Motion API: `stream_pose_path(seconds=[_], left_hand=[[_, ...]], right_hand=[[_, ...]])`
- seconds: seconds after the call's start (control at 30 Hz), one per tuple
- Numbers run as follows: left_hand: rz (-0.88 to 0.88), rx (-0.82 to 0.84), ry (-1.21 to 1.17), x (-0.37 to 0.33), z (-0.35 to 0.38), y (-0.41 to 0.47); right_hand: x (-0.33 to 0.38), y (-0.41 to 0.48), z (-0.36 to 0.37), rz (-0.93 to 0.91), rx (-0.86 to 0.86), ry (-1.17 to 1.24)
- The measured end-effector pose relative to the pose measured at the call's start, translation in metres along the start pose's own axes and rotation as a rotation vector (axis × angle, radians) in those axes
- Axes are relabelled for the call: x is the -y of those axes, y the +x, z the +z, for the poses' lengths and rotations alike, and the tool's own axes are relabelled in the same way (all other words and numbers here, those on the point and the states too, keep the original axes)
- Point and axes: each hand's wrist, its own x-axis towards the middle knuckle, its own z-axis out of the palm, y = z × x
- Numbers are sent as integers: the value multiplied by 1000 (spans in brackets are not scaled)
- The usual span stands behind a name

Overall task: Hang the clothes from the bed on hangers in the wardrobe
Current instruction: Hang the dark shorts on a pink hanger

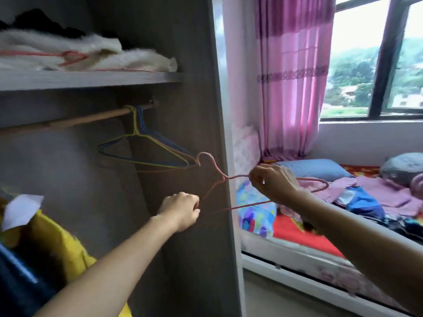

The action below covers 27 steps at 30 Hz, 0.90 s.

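Between the wardrobe's edge [225,143] and the bed [295,245], I am holding a pink hanger [229,178] in open air, my left hand [183,208] pinching its lower end and my right hand [272,183] pinching its upper arm. Farther in, spare hangers [146,147] are dangling from the rail [68,121]; clothes [375,193] are lying on the bed beyond.

bed [297,245]: pink clothes [377,191], blue pillow [318,169]; shelf [91,80]: white fur [68,49].
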Motion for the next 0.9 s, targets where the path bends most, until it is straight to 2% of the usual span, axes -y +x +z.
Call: stream_pose_path(seconds=[0.17, 0.27, 0.4, 0.57, 0.7, 0.9], left_hand=[[136, 135, -92, -150, 58, 34], [245, 246, -67, -242, 93, 41], [350, 321, -57, -340, 119, 52], [449, 339, -152, -421, 138, 93], [499, 369, -148, -473, 170, 145], [616, 456, -153, -554, 238, 248]], right_hand=[[-138, -100, -43, 182, 41, -106], [-218, -159, -74, 346, 101, -205], [-308, -219, -111, 567, 88, -273], [-397, -264, -123, 824, 42, -258], [-467, -293, -102, 1017, 10, -169], [-585, -294, -75, 1233, -23, -177]])
